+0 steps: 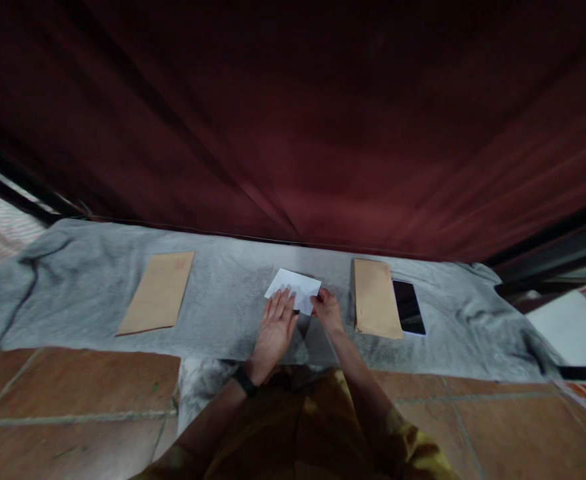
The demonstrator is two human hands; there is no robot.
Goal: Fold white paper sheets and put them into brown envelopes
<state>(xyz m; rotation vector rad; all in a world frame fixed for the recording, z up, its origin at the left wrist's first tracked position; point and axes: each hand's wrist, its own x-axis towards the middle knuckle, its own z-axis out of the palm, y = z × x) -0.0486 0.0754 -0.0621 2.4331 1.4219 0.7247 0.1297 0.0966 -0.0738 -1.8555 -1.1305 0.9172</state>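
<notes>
A white sheet of paper [297, 280], seemingly folded small, lies at a slant on the grey cloth in the middle. My left hand [276, 327] rests flat on its lower left part, fingers stretched out and nearly together. At the paper's right edge, my right hand [327, 309] has its thumb and fingers closed on the corner. A small dark spot shows by my left thumb; I cannot make out what it is. Brown envelopes [377, 297] lie stacked to the right of my right hand. Farther off to the left is another brown envelope [160, 293], lying flat.
Grey cloth [233, 287] covers the long, narrow surface before me. A dark phone [409, 307] lies against the right-hand envelopes. Behind the cloth rises a dark red fabric [293, 167]. Tiled floor [93, 387] runs along the near side, and a white panel [573, 327] stands far right.
</notes>
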